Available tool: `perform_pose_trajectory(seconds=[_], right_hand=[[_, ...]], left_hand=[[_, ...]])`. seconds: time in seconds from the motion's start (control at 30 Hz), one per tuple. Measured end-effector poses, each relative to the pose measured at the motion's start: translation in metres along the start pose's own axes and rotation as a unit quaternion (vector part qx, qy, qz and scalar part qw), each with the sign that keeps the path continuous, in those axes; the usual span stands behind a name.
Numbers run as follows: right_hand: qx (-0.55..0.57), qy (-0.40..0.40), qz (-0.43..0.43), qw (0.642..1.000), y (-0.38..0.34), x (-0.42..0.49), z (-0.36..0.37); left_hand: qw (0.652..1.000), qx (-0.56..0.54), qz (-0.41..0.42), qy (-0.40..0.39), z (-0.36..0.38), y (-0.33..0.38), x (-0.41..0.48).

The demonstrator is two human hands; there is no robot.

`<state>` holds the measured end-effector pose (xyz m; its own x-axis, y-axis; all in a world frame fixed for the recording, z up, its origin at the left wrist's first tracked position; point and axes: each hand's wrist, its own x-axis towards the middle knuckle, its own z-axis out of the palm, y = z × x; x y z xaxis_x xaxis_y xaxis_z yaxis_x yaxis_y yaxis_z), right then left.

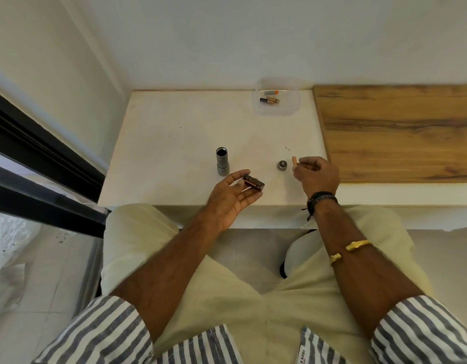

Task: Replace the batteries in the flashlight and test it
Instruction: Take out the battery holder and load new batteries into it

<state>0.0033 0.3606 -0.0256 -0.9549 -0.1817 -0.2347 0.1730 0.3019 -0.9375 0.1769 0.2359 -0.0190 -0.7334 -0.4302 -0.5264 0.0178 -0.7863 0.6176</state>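
Flashlight body point(222, 161) stands on the surface point(174, 127); my left fingers point(236, 176) hold the battery holder point(253, 183), right fingers point(304, 161) pinch a battery point(294, 162).

matt metal flashlight body point(222, 162), clear plastic tub point(277, 107), wood-grain board point(395, 132).

Wall: plain white painted wall point(227, 43) beyond our grip.
Table: white rectangular tabletop point(174, 127) beneath our grip.
Board: brown wood-grain panel point(398, 132) just right of it.
Frame: black metal window frame point(43, 143) left of the grip.
Floor: pale tiled floor point(253, 245) below us.
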Motion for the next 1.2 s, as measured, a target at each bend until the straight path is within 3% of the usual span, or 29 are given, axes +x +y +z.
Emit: perform_pose_trajectory(seconds=[0.17, 0.47, 0.77, 0.83, 1.0, 1.2], right_hand=[[-0.164, 0.016, -0.09, 0.982, 0.003, 0.009, 0.009], [-0.232, -0.003, -0.138, 0.963, 0.007, 0.009, 0.017], [-0.2, 0.021, -0.177, 0.963, -0.007, -0.006, 0.012], [-0.176, -0.012, -0.2, 0.964, -0.017, -0.014, 0.011], [-0.175, -0.226, -0.238, 0.928, -0.032, -0.042, 0.007], [-0.237, -0.263, -0.325, 0.877, -0.036, -0.063, 0.009]], left_hand=[[0.999, 0.031, -0.002, 0.016, -0.001, -0.002, -0.001], [0.998, 0.03, -0.028, -0.049, 0.002, 0.0, -0.006], [0.996, 0.045, -0.007, -0.081, 0.0, 0.004, -0.007], [0.996, 0.046, 0.002, -0.077, 0.0, 0.005, -0.007], [0.997, 0.057, 0.016, -0.055, 0.0, 0.008, -0.005], [0.995, 0.086, 0.03, -0.033, -0.001, 0.01, -0.005]])
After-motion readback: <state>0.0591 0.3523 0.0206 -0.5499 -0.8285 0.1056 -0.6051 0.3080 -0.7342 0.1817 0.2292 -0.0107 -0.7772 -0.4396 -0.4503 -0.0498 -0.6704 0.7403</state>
